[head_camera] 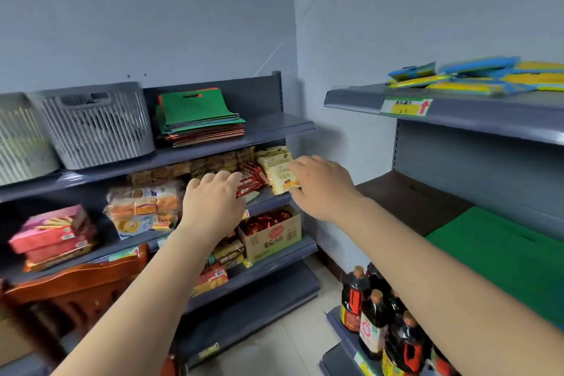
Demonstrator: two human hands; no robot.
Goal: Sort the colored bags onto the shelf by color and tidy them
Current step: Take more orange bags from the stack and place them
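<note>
Reaching forward with both arms, the person held the left hand (213,201) and the right hand (320,186) out in front of the grey metal shelf unit (274,127), fingers loosely spread and pinching nothing. The stack of flat green and orange fabric bags (198,117) lay on the top shelf, toward its right end, just beside the grey slatted plastic basket (97,125). A flat green fabric bag (500,250) lay on the middle board of the second shelf unit (457,113) at the right, and blue and yellow bags (476,76) sprawled along its top board. Such bags looked light, limp and thin, likely to slide off one another. Gripping the stack from both short sides, thumbs on top, seemed safest; lifting by one handle slot would probably let the layers fan out.
</note>
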